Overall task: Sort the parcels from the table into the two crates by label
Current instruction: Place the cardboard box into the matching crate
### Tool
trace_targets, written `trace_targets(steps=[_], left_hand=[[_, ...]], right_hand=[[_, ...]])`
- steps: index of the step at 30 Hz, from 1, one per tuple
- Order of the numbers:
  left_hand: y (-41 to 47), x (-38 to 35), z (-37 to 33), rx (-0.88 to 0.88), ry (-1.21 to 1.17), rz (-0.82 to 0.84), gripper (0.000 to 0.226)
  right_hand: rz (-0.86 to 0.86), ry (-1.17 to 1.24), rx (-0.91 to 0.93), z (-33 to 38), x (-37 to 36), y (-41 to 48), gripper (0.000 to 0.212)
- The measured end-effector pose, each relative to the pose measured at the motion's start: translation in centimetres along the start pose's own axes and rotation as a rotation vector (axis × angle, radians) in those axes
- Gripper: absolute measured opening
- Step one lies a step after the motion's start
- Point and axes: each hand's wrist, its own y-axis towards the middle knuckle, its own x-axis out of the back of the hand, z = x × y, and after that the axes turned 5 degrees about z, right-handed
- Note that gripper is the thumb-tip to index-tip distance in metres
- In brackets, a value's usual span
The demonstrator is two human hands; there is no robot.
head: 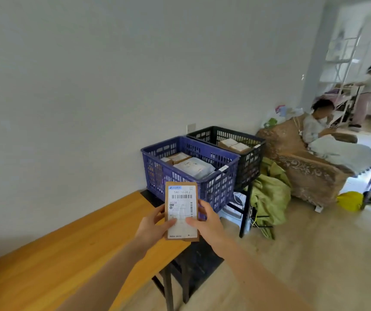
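Observation:
I hold a flat brown cardboard parcel [181,198] upright in front of me, its white shipping label with barcodes facing me. My left hand [152,224] grips its left edge and my right hand [207,221] grips its right edge, thumbs on the label. Just beyond it stands a blue crate [215,187] with several parcels inside, one a grey mailer. A black crate [250,162] sits behind and to the right of the blue one, holding brown boxes. The wooden table [79,243] stretches to the lower left under my arms.
The crates rest on a black stand [245,212] at the table's end. A green cloth heap [269,196] lies right of it, then a brown armchair [310,176] with a seated person. Another person stands far right by white shelving. A yellow bag [349,200] is on the floor.

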Motion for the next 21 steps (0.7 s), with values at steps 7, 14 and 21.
trace_targets(steps=[7,14,21], left_hand=[[1.8,-9.8,-2.9,0.026,-0.037,0.083,0.062],[5.5,-16.9,-4.5,0.044,-0.028,0.149,0.059],[12.5,-22.6,-5.4,0.037,-0.061,0.237,0.052]], right_hand=[[-0.049,0.054,-0.001,-1.6,10.4,-1.3,0.056],[-0.096,0.132,-0.018,-3.1,18.3,-0.9,0.059],[-0.165,0.104,-0.003,-4.0,25.0,2.7,0.054]])
